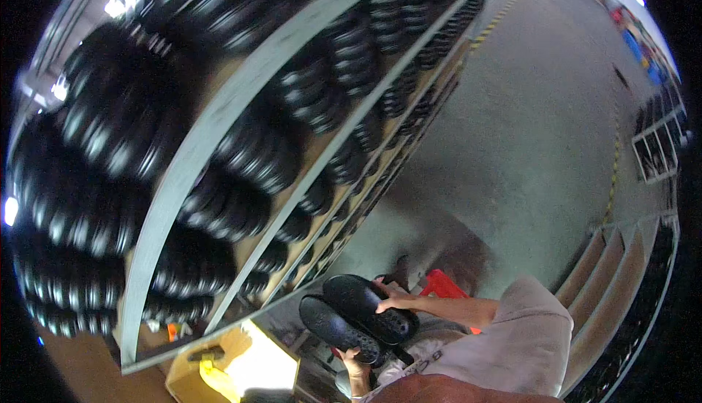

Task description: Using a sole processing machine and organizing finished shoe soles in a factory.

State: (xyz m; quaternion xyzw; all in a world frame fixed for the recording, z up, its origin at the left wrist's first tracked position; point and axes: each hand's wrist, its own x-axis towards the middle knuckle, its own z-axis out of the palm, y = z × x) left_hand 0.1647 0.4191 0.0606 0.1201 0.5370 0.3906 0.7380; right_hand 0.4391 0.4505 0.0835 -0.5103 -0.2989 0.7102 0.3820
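Two black clogs (338,328) lie side by side in front of my body, low in the view, with a dotted pattern toward their near ends. My left hand (355,363) grips the near end of the left clog, thumb on top. My right hand (395,301) reaches in from the right and holds the other clog (358,297) at its right edge. The fingers under both clogs are hidden. The clogs touch or nearly touch each other.
A tall rack (175,176) packed with stacked black footwear rises on the left. Beside me stands a brightly lit cardboard box (183,374) with a yellow item (217,381) in it. Something red (442,284) is behind my right forearm. Low shelves (596,279) stand right.
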